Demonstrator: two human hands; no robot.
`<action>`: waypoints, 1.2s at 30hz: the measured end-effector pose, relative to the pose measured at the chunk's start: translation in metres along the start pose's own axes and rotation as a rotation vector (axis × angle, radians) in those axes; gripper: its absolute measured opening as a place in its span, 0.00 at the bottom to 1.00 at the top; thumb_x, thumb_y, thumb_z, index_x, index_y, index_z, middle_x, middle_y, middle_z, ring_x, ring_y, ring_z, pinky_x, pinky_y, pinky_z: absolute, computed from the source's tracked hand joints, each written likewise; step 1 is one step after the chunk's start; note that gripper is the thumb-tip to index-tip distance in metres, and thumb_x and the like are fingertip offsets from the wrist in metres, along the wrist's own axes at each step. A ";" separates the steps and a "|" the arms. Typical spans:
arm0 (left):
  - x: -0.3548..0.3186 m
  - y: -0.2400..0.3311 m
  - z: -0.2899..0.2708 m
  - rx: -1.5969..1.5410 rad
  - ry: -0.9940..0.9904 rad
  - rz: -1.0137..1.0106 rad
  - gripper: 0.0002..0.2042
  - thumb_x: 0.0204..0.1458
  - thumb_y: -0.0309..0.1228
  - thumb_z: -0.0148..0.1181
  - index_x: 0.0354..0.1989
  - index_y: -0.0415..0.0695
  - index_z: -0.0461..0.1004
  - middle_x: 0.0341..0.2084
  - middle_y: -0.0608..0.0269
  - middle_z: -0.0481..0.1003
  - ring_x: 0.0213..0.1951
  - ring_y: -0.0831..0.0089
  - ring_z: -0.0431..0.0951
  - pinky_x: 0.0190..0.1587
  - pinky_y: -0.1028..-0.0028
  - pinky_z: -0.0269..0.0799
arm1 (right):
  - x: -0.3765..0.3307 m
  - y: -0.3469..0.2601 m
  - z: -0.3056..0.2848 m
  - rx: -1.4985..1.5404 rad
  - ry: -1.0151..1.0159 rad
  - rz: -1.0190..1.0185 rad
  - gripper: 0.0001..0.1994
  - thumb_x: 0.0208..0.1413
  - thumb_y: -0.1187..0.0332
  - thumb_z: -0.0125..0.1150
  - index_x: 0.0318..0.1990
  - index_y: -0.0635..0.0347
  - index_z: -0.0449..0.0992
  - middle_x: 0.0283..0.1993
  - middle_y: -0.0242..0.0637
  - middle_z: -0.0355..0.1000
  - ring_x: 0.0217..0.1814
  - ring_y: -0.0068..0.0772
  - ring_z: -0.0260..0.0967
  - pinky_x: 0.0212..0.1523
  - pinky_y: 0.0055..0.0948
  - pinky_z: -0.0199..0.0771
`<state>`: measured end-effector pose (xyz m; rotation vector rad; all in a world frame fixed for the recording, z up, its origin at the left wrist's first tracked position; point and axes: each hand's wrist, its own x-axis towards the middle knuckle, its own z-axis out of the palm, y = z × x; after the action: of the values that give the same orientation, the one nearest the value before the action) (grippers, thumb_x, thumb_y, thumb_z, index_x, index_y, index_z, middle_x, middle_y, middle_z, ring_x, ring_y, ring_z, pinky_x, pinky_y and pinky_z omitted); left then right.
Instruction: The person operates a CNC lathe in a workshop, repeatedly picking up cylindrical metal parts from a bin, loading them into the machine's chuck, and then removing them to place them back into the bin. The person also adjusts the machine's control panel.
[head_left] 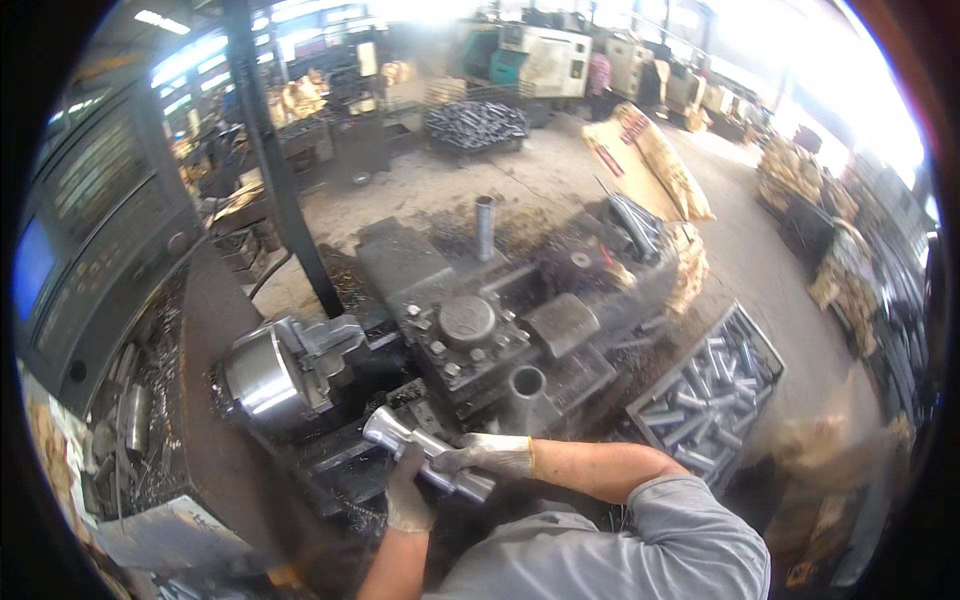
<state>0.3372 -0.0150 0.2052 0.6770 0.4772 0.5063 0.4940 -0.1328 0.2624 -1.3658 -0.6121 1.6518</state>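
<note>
Both my hands wear pale, dirty work gloves and are close together in front of the lathe. My left hand [409, 492] is closed on a shiny metal cylinder [385, 428] from below. My right hand [492, 455] is closed on bright metal close beside it, coming in from the right. The metal slants from upper left to lower right, and I cannot tell whether it is one stepped piece or two lying together. Left of my hands sits the lathe chuck [268, 372] with its jaws. Beyond them stands the square tool post [468, 322] with bolts around its round cap.
A crate [765, 375] of metal cylinders stands at the right. Upright tubes [485, 228] rise from the machine. Metal shavings lie on the bed and in the left tray [160, 400]. A control panel [100, 250] and a dark post [275, 150] stand at the left. Sacks line the right side.
</note>
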 end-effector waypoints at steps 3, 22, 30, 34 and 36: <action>0.005 -0.030 -0.010 -0.093 0.115 -0.144 0.26 0.62 0.37 0.64 0.66 0.37 0.71 0.56 0.54 0.79 0.58 0.58 0.79 0.66 0.59 0.73 | 0.006 0.067 -0.012 0.041 0.082 -0.161 0.29 0.54 0.45 0.78 0.54 0.58 0.83 0.46 0.29 0.81 0.45 0.25 0.77 0.42 0.34 0.78; 0.002 -0.036 -0.070 0.557 0.248 0.074 0.23 0.71 0.48 0.44 0.55 0.40 0.77 0.45 0.58 0.82 0.40 0.62 0.85 0.46 0.62 0.84 | -0.353 0.292 -0.310 0.096 1.675 0.256 0.25 0.53 0.56 0.75 0.50 0.68 0.81 0.44 0.47 0.84 0.37 0.34 0.82 0.37 0.36 0.83; -0.018 -0.037 -0.056 0.556 -0.064 0.044 0.23 0.70 0.45 0.51 0.61 0.38 0.74 0.43 0.55 0.81 0.43 0.61 0.84 0.47 0.61 0.84 | -0.245 0.113 -0.243 -0.735 1.454 -0.241 0.26 0.59 0.60 0.67 0.63 0.63 0.77 0.52 0.54 0.83 0.47 0.48 0.85 0.51 0.42 0.86; -0.019 -0.041 -0.055 0.564 -0.158 0.025 0.23 0.70 0.47 0.52 0.60 0.40 0.76 0.45 0.57 0.83 0.46 0.60 0.85 0.48 0.58 0.83 | -0.122 0.051 -0.140 -0.972 0.861 -0.658 0.32 0.58 0.56 0.73 0.68 0.58 0.74 0.49 0.44 0.85 0.48 0.40 0.85 0.51 0.39 0.84; -0.028 -0.037 -0.048 -0.081 -0.263 -0.324 0.21 0.69 0.44 0.55 0.57 0.39 0.77 0.45 0.55 0.83 0.44 0.60 0.84 0.45 0.62 0.82 | -0.083 0.020 -0.104 -0.832 0.823 -0.435 0.33 0.51 0.51 0.76 0.60 0.60 0.78 0.49 0.52 0.84 0.49 0.52 0.84 0.51 0.44 0.84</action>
<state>0.2986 -0.0340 0.1543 0.5647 0.3083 0.1267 0.5868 -0.2300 0.2601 -2.1104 -1.0277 0.3645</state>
